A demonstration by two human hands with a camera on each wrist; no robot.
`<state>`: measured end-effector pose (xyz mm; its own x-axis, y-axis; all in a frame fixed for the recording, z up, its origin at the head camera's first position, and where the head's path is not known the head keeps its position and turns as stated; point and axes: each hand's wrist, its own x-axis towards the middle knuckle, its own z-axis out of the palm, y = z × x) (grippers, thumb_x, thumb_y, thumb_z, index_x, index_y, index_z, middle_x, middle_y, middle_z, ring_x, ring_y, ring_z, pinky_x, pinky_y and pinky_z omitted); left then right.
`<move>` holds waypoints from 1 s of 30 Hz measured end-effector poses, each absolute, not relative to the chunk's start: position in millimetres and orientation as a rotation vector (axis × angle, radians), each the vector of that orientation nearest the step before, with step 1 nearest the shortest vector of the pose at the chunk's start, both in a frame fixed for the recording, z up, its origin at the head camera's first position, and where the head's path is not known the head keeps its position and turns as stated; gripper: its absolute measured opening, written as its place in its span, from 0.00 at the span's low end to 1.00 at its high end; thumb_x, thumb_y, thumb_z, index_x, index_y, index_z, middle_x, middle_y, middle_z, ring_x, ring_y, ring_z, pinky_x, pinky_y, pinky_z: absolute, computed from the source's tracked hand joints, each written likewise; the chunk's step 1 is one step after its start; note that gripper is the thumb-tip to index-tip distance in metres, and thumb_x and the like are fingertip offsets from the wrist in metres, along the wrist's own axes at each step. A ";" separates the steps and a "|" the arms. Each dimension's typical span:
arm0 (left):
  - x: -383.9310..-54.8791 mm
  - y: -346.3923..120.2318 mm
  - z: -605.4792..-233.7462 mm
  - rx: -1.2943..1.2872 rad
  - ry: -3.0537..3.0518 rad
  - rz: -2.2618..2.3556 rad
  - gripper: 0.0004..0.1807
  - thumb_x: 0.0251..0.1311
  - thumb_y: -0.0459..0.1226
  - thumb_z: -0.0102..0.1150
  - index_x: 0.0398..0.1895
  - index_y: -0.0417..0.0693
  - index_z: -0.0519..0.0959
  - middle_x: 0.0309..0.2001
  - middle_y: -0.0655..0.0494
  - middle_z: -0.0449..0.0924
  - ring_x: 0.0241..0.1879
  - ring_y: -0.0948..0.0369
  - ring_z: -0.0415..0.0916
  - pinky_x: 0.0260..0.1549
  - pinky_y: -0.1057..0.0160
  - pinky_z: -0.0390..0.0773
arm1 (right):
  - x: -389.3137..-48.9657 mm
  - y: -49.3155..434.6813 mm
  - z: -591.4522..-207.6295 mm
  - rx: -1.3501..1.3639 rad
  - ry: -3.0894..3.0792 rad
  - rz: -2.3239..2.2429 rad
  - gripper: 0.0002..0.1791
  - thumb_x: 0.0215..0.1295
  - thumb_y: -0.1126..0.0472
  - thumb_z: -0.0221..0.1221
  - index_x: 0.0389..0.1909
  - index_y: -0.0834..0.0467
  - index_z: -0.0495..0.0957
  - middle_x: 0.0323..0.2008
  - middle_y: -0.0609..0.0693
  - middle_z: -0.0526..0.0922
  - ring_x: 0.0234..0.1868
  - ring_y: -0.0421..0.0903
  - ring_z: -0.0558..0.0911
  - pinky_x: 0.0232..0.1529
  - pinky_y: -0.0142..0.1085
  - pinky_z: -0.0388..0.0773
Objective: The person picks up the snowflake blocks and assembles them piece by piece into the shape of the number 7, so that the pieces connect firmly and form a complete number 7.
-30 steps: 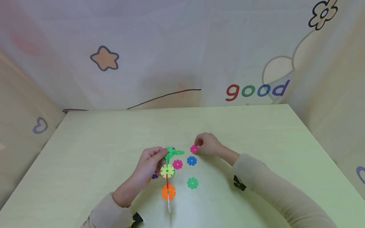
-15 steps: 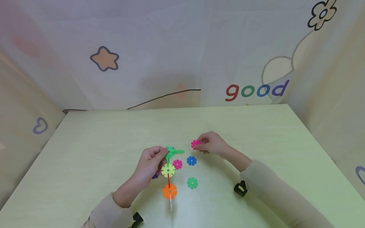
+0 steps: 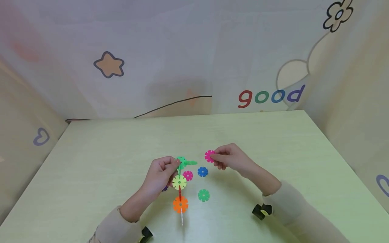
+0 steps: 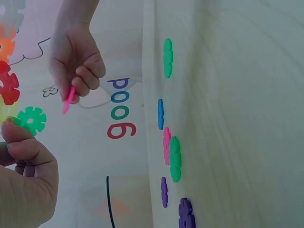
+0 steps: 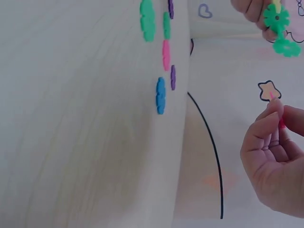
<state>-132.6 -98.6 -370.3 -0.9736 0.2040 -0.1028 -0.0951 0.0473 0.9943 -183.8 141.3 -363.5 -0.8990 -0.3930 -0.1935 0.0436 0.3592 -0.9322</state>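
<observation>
My left hand (image 3: pixel 161 173) pinches a green notched plastic disc (image 3: pixel 181 161) at the top of a chain of interlocked discs. Another green disc (image 4: pixel 32 120) juts from it toward the right. Below hang a yellow disc (image 3: pixel 179 182), a red disc (image 4: pixel 8 83), an orange disc (image 3: pixel 180 204) and a clear whitish one (image 3: pixel 182 217) seen edge-on. To the right, thumb and fingers of my right hand (image 3: pixel 232 158) pinch a pink disc (image 3: pixel 208 156) by its edge, held off the table and apart from the chain. My right fingers cover part of it.
Loose discs lie flat on the pale table (image 3: pixel 121 141): a pink one (image 3: pixel 188 175), a blue one (image 3: pixel 202 171), a green one (image 3: pixel 203 195) and a purple one (image 3: pixel 164 188) partly behind my left hand. Another green disc (image 4: pixel 175 159) shows in the left wrist view. A printed curtain (image 3: pixel 170 50) stands behind.
My right hand has lifted the pink disc from the table and drawn it slightly to the right. The left hand and its chain have stayed almost still.
</observation>
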 end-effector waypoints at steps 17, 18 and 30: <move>-132.6 -96.9 -368.9 0.090 2.087 2.049 0.12 0.64 0.33 0.49 0.26 0.33 0.71 0.13 0.54 0.65 0.12 0.62 0.59 0.13 0.70 0.66 | -159.0 132.7 -351.8 -0.278 2.135 -1.735 0.11 0.63 0.61 0.56 0.33 0.68 0.78 0.20 0.52 0.77 0.20 0.44 0.74 0.26 0.30 0.75; -132.6 -97.1 -369.2 0.089 2.086 2.051 0.11 0.64 0.33 0.49 0.26 0.32 0.71 0.13 0.55 0.66 0.12 0.62 0.59 0.12 0.70 0.66 | -158.5 132.3 -352.2 -0.280 2.117 -1.746 0.11 0.63 0.62 0.56 0.34 0.68 0.77 0.20 0.53 0.77 0.20 0.44 0.75 0.26 0.30 0.76; -133.3 -95.8 -368.4 0.122 2.071 2.066 0.12 0.64 0.33 0.48 0.26 0.32 0.70 0.13 0.55 0.66 0.12 0.63 0.59 0.13 0.70 0.66 | -153.5 122.0 -352.1 -0.331 2.035 -1.830 0.13 0.62 0.64 0.56 0.41 0.72 0.75 0.20 0.51 0.79 0.20 0.42 0.77 0.27 0.31 0.77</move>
<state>-133.3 -95.8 -368.4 -0.9738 0.2082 -0.0920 -0.0915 0.0122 0.9957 -153.5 122.0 -352.1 -0.8991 -0.4200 -0.1235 0.0783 0.1232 -0.9893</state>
